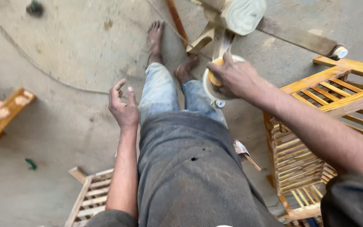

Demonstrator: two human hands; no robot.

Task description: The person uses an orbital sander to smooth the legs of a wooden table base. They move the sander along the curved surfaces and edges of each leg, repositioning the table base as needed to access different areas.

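Right hand [232, 75] closed around a white round container [215, 90] — held just left of the slatted wooden frame [316, 126], below a pale log end [242, 14]. Left hand [123, 107] hangs open, empty. Step judged: carrying the container — setting it down calls for a steady, level grip.

Dark grey shirt [194, 168], long & dusty, w/ a small hole near the middle and pale smudges. Faded blue jeans [164, 92] below, worn at the knees; feet [156, 38] bare. Short dark sleeves, forearms uncovered; left hand [123, 108] and right hand [234, 75] w/o gloves.
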